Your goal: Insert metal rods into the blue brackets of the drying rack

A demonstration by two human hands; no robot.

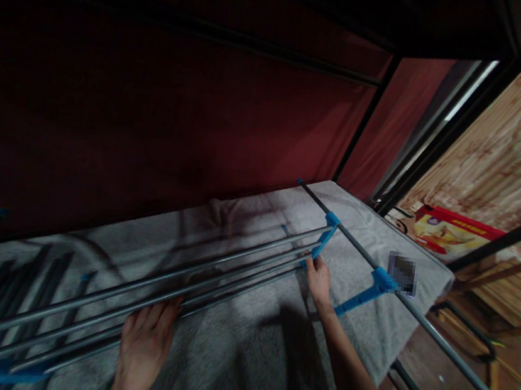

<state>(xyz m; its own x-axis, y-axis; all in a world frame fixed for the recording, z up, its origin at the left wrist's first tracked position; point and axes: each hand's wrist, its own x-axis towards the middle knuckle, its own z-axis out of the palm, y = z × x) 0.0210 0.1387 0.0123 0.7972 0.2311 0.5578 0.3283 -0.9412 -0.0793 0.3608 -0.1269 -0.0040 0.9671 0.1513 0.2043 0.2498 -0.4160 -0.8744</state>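
Note:
Several grey metal tubes [234,258] run side by side across the bed, joined at their right end to a blue plastic bracket [324,237]. My left hand [146,342] is closed over the lower tubes near their middle, its fingertips partly hidden behind them. At the bracket's lower end, my right hand [319,281] pinches the joint where the tubes meet it; the exact grip is partly covered by the fingers. The bracket's upper end sits on a long upright pole [359,245]. A second blue bracket [362,296] on that pole points toward my right forearm.
Loose dark tubes [2,290] lie on the grey blanket [233,337] at left. Another blue piece [5,376] joins the tubes' left end. Black bed-frame posts [452,136] stand at right, with a red and yellow box [459,235] beyond. A reddish wall [178,128] borders the back.

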